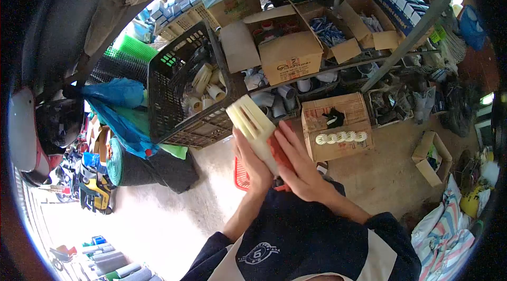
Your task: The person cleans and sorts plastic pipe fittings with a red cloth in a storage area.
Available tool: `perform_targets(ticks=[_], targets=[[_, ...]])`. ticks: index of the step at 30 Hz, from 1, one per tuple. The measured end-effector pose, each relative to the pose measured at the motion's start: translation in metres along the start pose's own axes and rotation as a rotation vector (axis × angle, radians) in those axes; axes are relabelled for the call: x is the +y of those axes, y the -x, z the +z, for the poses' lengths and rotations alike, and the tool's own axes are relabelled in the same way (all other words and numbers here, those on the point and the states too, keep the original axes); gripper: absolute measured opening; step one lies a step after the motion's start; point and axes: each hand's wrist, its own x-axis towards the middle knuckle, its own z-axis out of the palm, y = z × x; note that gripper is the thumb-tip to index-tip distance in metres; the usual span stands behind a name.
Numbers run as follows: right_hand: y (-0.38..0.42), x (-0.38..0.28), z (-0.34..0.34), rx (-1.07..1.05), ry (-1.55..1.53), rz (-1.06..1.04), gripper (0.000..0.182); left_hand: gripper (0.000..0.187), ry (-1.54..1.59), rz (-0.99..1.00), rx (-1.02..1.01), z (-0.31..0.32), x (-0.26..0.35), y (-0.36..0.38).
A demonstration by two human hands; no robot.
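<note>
Held up in front of my chest is a cream plastic fitting (pixel 249 118) with long slots at its upper end and a red part (pixel 280 153) along its right side. My left hand (pixel 252 164) is wrapped round its left side. On the other side, my right hand (pixel 300 167) presses against the red part with its fingers closed together. Just right of the hands, a closed cardboard box (pixel 338 102) carries a row of several round cream pieces (pixel 341 138) and a small black item (pixel 334 117). A red plastic basket (pixel 241 175) shows partly behind my left wrist.
A black crate (pixel 193 128) with similar cream fittings stands ahead left. Behind, a shelf bears open cartons (pixel 291 62), with grey pipe fittings (pixel 285 93) below. A small open box (pixel 432 158) and a striped sack (pixel 443 228) lie right. Rolled netting (pixel 142 162) lies left.
</note>
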Motion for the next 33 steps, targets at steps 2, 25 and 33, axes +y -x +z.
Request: perform_targets(ticks=[2, 25, 33], targets=[[-0.017, 0.003, -0.008, 0.113, -0.2, 0.018, 0.06, 0.052, -0.04, 0.036, -0.127, -0.002, -0.001, 0.02], [-0.004, -0.015, -0.014, 0.052, 0.055, 0.034, 0.064, 0.053, 0.002, -0.078, -0.146, 0.014, 0.019, 0.022], [0.009, -0.001, 0.004, 0.094, -0.085, 0.118, 0.069, 0.056, 0.01, 0.054, -0.161, 0.015, 0.018, 0.007]])
